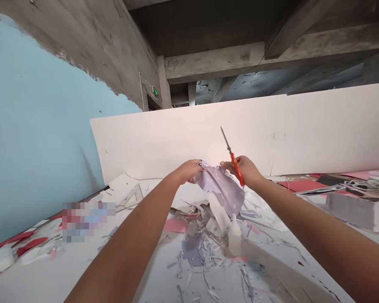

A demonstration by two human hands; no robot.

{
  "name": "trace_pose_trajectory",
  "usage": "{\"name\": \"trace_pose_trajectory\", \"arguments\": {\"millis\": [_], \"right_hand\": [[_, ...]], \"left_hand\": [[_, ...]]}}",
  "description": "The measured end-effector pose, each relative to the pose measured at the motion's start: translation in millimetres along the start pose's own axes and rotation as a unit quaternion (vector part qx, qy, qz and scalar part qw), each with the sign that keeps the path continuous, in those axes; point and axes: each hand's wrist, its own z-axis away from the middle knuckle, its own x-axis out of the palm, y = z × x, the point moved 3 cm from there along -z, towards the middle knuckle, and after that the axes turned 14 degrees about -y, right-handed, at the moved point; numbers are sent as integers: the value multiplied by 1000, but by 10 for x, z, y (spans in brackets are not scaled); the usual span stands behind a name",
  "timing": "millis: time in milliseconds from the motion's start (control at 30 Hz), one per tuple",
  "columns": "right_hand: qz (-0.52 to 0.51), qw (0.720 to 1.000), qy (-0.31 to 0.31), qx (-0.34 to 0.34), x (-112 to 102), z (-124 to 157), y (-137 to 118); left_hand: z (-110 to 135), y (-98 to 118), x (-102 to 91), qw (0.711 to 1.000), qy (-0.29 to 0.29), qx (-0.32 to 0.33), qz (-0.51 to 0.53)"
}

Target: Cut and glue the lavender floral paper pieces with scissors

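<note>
My left hand (189,169) is closed on the upper left edge of a crumpled lilac patterned sheet (222,189) held above the table. My right hand (244,168) grips red-handled scissors (233,158), blades closed and pointing up and away, and it also touches the sheet's upper right edge. The sheet hangs down between both hands.
Below the hands, paper scraps and strips (205,248) litter the white table (151,269), with a small white glue bottle (234,235) among them. A large white board (271,134) stands behind. Red and pink sheets (303,185) and a grey stack (353,208) lie right. A pale blue wall (34,147) is left.
</note>
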Motion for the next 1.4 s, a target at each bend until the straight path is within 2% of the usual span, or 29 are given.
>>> {"name": "trace_pose_trajectory", "arguments": {"millis": [100, 233, 367, 500, 633, 733, 767, 867, 933, 1100, 1300, 1400], "right_hand": [[85, 995, -34, 26, 172, 35, 214], [173, 980, -84, 44, 386, 45, 350], [245, 964, -80, 59, 412, -51, 375], [308, 949, -38, 51, 236, -213, 242], [366, 930, 32, 32, -105, -331, -129], [405, 908, 108, 6, -372, -324, -448], [432, 886, 167, -14, -451, -297, -543], [463, 862, 206, -27, -549, -249, -625], [484, 857, 171, -35, -518, -252, -557], [514, 855, 33, -67, -316, -327, -242], [475, 878, -38, -55, -183, -386, -43], [446, 891, -69, -46, -145, -388, -32]], "left_hand": [[121, 0, -169, 1000, 1, -12, 1], [281, 5, -404, 1000, -1, -12, -7], [432, -45, -610, 999, 4, -7, -45], [491, -117, -706, 990, 77, -16, -113], [438, -102, -680, 985, 137, 12, -109], [380, -31, -636, 980, 177, 74, -53], [361, -9, -615, 977, 185, 99, -22], [301, 10, -531, 966, 195, 151, 72], [260, -31, -474, 964, 200, 140, 104], [165, -264, -436, 971, 204, 71, 101], [126, -569, -527, 972, 220, -27, 73], [208, -554, -469, 970, 238, -14, 39]]}}
